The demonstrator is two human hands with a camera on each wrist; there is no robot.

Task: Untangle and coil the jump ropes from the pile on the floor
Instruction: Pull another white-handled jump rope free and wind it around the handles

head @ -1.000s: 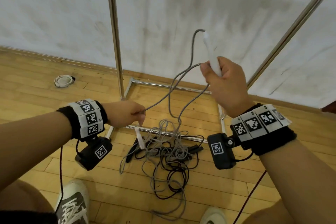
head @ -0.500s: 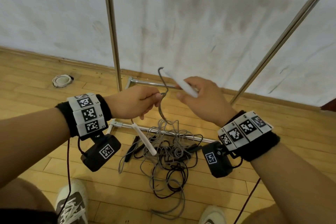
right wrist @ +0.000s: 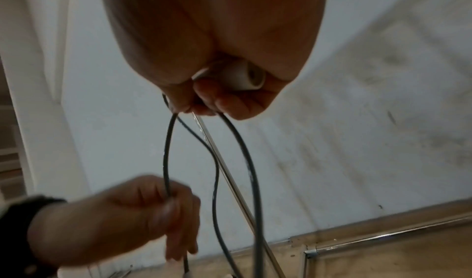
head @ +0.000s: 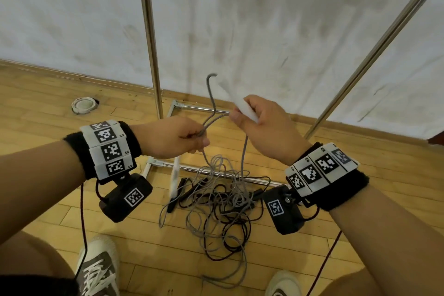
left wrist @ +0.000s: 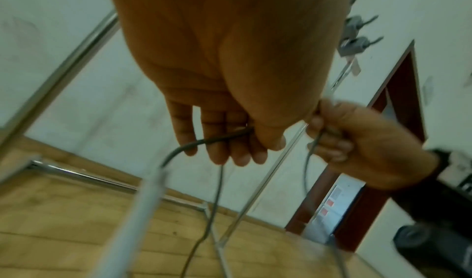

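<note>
Your right hand (head: 262, 125) is closed round the white plastic jump-rope handle (head: 242, 107), and a strand of the thin grey cord (head: 211, 94) runs under its fingers too. Your left hand (head: 173, 137) pinches the same grey cord between thumb and curled fingers, just beside the right. The second white handle (head: 175, 180) dangles below the left hand, above the tangled pile of grey and black ropes (head: 223, 199) on the wooden floor (head: 48, 113).

The risk from here is pulling up too fast: the grey cord still runs down into the pile, so a sharp tug would likely cinch its loops around the black rope. The swinging handle could also snag the metal rack's floor bar (head: 211, 172).
</note>
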